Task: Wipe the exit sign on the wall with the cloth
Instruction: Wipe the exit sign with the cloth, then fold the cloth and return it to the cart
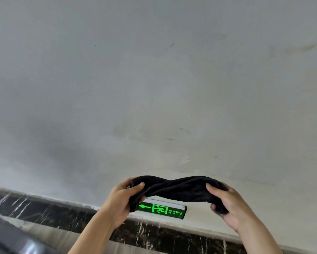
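Observation:
A green lit exit sign (165,209) with an arrow and a running figure is fixed low on the pale wall, just above the skirting. A black cloth (176,188) is stretched and twisted between both hands, just above and in front of the sign, covering the sign's upper left corner. My left hand (122,200) grips the cloth's left end. My right hand (227,204) grips its right end, with part of the cloth bunched in the palm.
A dark marble skirting (44,208) with white veins runs along the wall's foot. A pale floor strip (49,231) lies below it. A dark glossy object (10,241) fills the bottom left corner. The grey wall (154,79) bears faint scuffs.

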Demonstrator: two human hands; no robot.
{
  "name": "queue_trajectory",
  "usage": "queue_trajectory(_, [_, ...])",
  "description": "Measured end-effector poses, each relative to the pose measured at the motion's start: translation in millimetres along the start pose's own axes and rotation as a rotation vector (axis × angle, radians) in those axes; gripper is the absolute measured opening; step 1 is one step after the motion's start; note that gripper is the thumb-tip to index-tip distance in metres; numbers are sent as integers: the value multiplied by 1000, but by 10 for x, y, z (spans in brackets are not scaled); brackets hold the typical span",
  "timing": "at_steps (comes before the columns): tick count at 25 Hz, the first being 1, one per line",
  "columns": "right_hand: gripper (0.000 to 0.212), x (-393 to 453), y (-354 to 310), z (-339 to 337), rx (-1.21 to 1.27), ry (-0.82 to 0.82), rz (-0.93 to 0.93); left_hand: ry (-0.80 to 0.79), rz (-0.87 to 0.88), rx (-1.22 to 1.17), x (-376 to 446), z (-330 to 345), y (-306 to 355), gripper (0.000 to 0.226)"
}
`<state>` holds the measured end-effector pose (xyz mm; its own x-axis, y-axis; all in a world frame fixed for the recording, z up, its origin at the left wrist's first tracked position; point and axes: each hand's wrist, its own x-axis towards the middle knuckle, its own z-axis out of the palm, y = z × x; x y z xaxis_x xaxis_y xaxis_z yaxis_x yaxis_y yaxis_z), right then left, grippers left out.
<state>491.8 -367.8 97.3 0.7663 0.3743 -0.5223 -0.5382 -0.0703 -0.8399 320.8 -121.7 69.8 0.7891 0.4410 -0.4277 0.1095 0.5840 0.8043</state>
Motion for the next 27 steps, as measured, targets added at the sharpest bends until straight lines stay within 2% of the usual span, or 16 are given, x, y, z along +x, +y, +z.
queue_trajectory(5, [11, -4, 63, 166, -78, -59, -41, 138, 32, 48, -331, -98, -75, 15])
queue_trajectory(9, [9, 52, 132, 601, -183, -211, 14, 374, 83, 68, -719, -420, -122, 10])
queue_trajectory(15, [13, 56, 458, 1751, -234, -463, 205, 671, 180, -101, -1514, -1114, -195, 11])
queue_trajectory(19, [9, -70, 727, 2705, -306, -651, 223, 829, 292, -318, -2009, -1673, -150, 10])
queue_trajectory(21, [10, -152, 854, 3132, -343, -716, 223, 847, 330, -422, -2177, -1941, -108, 11])
queue_trajectory(24, [13, -274, 1086, 3764, -410, -770, 224, 888, 356, -553, -2334, -2424, -37, 14])
queue_trajectory(27, [12, -277, 1308, 4247, -459, -730, 198, 945, 333, -573, -2288, -2862, -36, 14])
